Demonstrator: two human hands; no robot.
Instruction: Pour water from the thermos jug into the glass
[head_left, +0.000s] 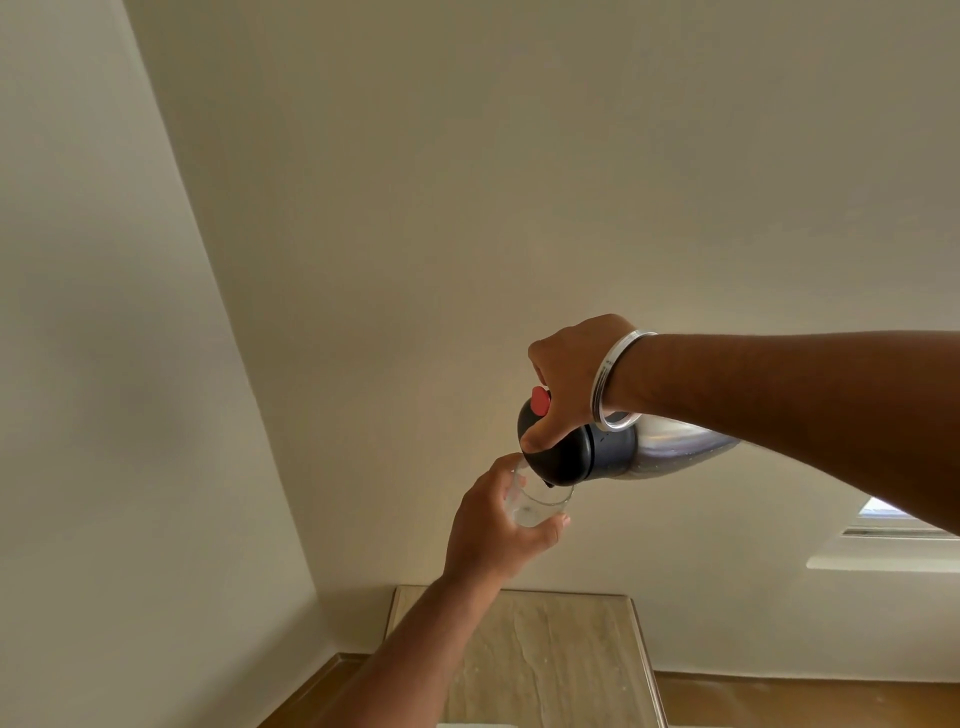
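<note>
Right hand (569, 374) grip wrapped on handle of steel thermos jug with black top and red button (597, 449), jug tipped, spout over rim of clear drinking glass (537, 504). Left hand (493, 530) grip closed round glass, held in air above pale wooden tabletop (561, 654). Silver bangle (615, 384) on right wrist.

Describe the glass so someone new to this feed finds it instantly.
Start at the long right forearm with the silver bangle, whose right hand tips the steel, black-capped thermos jug. Under its spout, the left hand holds the small clear glass, the only transparent thing.
</note>
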